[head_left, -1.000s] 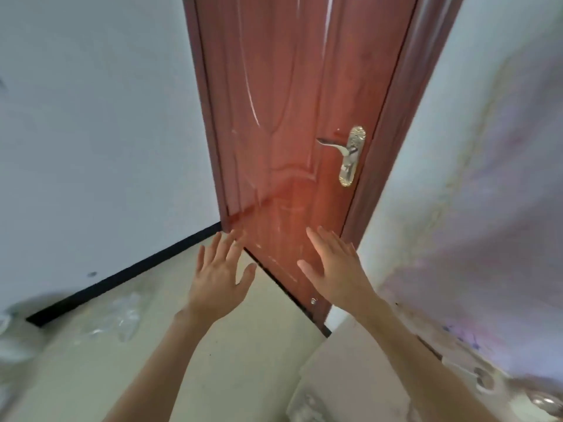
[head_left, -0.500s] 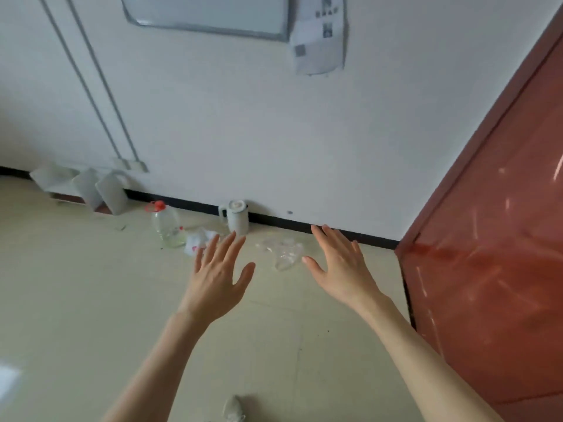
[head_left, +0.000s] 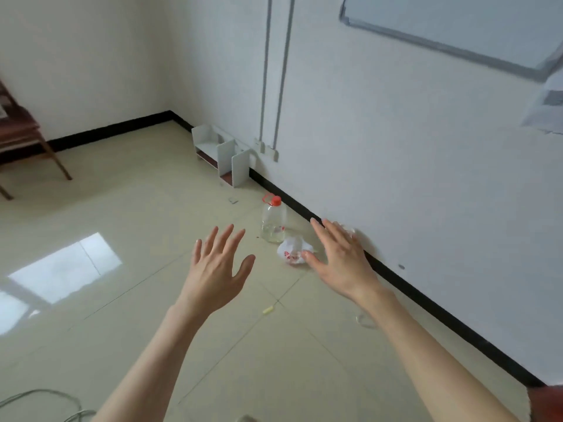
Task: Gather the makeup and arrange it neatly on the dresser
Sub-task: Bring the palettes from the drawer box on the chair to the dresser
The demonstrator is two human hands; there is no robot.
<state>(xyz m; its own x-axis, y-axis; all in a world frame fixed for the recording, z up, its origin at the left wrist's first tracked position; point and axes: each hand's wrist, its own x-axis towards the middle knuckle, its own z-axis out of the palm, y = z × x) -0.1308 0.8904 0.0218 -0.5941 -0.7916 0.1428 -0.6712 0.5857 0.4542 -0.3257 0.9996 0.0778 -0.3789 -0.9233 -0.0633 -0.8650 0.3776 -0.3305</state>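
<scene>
My left hand (head_left: 217, 271) and right hand (head_left: 338, 257) are both out in front of me, fingers spread and straight, palms down, each grip fully slack and holding nothing. They hang in the air above the floor (head_left: 146, 226), well apart from each other and touching nothing. I see no makeup anywhere, and no dresser either, so I judge I am at the very start: looking for the things, with nothing gathered yet. What lies ahead of me is floor clutter along the wall (head_left: 411, 153): a clear bottle (head_left: 273, 222) with a red cap standing upright, a crumpled white bag (head_left: 292, 252) with red print just beside it and close under my right thumb, and a white rack (head_left: 222, 153) set against the skirting in the corner. A small yellow scrap (head_left: 268, 310) lies on a tile joint between my forearms; it is too small to say what it is. At the far left stands a wooden chair (head_left: 24, 138), cut by the frame, and a grey cable (head_left: 45, 400) curls at the bottom left. A whiteboard (head_left: 457, 22) hangs high on the wall. None of this reads to me as makeup. The next move, as I judge it, calls for turning my head and body until the dresser or the scattered makeup comes into view, keeping both hands free until then, and only then reaching for a first item.
</scene>
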